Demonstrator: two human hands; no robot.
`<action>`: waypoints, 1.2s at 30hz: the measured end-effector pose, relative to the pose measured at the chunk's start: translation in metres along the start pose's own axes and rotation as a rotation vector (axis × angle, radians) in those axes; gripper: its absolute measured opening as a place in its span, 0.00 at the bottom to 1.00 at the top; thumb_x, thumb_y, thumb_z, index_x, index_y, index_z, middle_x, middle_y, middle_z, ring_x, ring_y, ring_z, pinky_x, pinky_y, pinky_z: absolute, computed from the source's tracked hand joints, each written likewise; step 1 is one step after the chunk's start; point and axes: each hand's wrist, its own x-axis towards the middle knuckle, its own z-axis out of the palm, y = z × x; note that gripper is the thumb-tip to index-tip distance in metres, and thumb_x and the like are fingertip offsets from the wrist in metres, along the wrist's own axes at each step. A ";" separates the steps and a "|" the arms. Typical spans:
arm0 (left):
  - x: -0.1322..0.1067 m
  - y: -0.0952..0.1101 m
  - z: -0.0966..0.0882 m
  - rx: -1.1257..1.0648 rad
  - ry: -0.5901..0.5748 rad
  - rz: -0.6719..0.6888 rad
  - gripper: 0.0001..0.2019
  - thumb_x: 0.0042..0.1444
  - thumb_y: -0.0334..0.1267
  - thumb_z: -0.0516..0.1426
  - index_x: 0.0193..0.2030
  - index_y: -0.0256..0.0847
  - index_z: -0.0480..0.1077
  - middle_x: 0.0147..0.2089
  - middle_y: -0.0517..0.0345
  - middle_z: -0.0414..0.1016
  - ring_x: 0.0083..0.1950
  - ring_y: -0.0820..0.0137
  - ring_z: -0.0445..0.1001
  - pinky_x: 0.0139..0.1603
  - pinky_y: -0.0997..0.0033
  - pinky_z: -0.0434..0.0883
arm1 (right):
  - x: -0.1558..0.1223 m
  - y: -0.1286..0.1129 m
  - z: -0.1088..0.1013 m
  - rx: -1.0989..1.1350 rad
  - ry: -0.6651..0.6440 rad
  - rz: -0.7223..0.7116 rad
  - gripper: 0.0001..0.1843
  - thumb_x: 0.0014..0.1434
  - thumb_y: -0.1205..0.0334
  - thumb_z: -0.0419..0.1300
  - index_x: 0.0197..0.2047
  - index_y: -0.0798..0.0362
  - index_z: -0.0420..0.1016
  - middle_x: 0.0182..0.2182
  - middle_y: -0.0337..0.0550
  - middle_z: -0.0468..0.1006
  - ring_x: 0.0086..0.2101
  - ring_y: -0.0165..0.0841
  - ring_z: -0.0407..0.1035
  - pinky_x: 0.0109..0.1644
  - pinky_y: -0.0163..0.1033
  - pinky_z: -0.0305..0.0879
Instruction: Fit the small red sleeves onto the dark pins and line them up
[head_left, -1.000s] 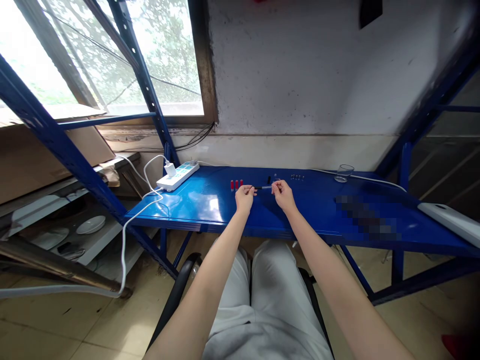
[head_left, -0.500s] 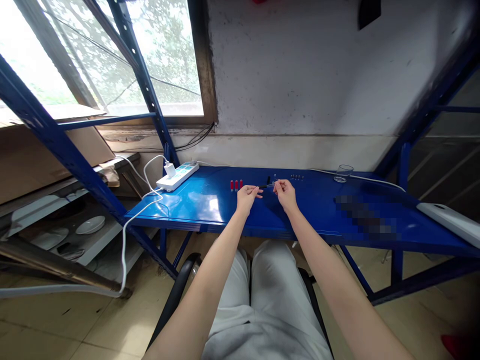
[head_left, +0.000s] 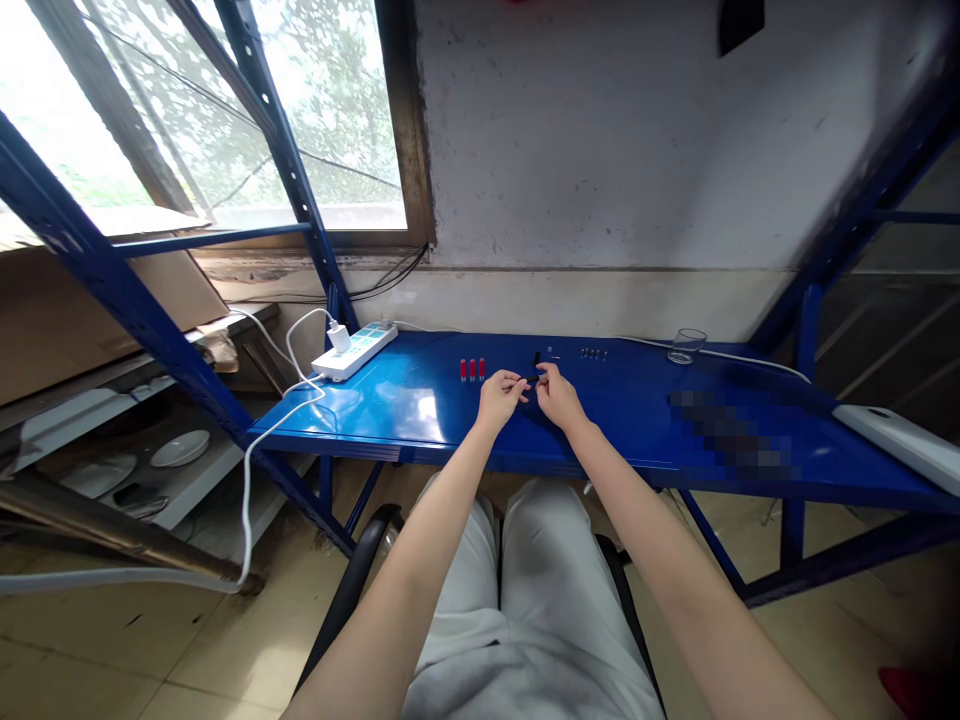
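A thin, dark, pen-like piece point(head_left: 532, 379) spans the short gap between my hands above the blue table. My left hand point(head_left: 499, 400) pinches its left end with closed fingers. At the other end, the thumb and fingers of my right hand point(head_left: 559, 398) close on the same piece. Its exact kind is too small to make out. Just beyond the fingers lie a short black piece point(head_left: 537, 357) and a small clear piece point(head_left: 550, 351). Red-topped small tubes point(head_left: 472, 370) stand in a row left of my left hand. Farther right are several tiny metallic pieces point(head_left: 594, 354).
A white power strip point(head_left: 358, 350) with a plugged-in cable sits on the left of the blue table point(head_left: 615, 430). Toward the right are a clear glass cup point(head_left: 686, 345), a blurred dark object point(head_left: 731, 432) and a white device point(head_left: 904, 440). Blue posts frame both sides.
My right hand has moved left and slightly down, nearer to my left hand, and now grips the dark piece's right end. My left hand has shifted slightly right.
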 end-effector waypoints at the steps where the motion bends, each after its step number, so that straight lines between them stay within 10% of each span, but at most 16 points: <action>1: 0.000 0.000 0.000 0.003 -0.001 0.001 0.10 0.51 0.40 0.59 0.33 0.36 0.65 0.32 0.50 0.77 0.25 0.73 0.74 0.32 0.72 0.70 | 0.000 0.000 0.000 -0.014 -0.002 -0.007 0.21 0.55 0.65 0.44 0.53 0.56 0.59 0.35 0.51 0.73 0.36 0.39 0.68 0.35 0.41 0.63; 17: 0.010 0.004 0.000 0.098 -0.007 0.088 0.06 0.51 0.38 0.58 0.34 0.38 0.68 0.30 0.53 0.75 0.24 0.73 0.73 0.31 0.71 0.70 | 0.000 0.002 0.001 -0.018 0.012 -0.033 0.25 0.50 0.67 0.47 0.54 0.56 0.56 0.33 0.48 0.73 0.31 0.37 0.67 0.34 0.40 0.63; 27: 0.090 0.065 -0.041 0.438 -0.223 0.169 0.12 0.28 0.20 0.64 0.15 0.40 0.69 0.22 0.56 0.72 0.36 0.64 0.72 0.51 0.66 0.63 | 0.003 0.007 0.002 0.191 0.034 0.038 0.24 0.53 0.64 0.47 0.55 0.55 0.52 0.33 0.45 0.73 0.27 0.33 0.67 0.33 0.38 0.62; 36: 0.096 0.054 -0.054 0.957 -0.272 0.228 0.09 0.36 0.22 0.61 0.14 0.37 0.68 0.28 0.52 0.71 0.47 0.58 0.66 0.55 0.57 0.53 | 0.002 0.004 -0.002 0.224 -0.020 0.103 0.22 0.55 0.64 0.45 0.54 0.55 0.54 0.33 0.46 0.72 0.27 0.32 0.65 0.30 0.36 0.60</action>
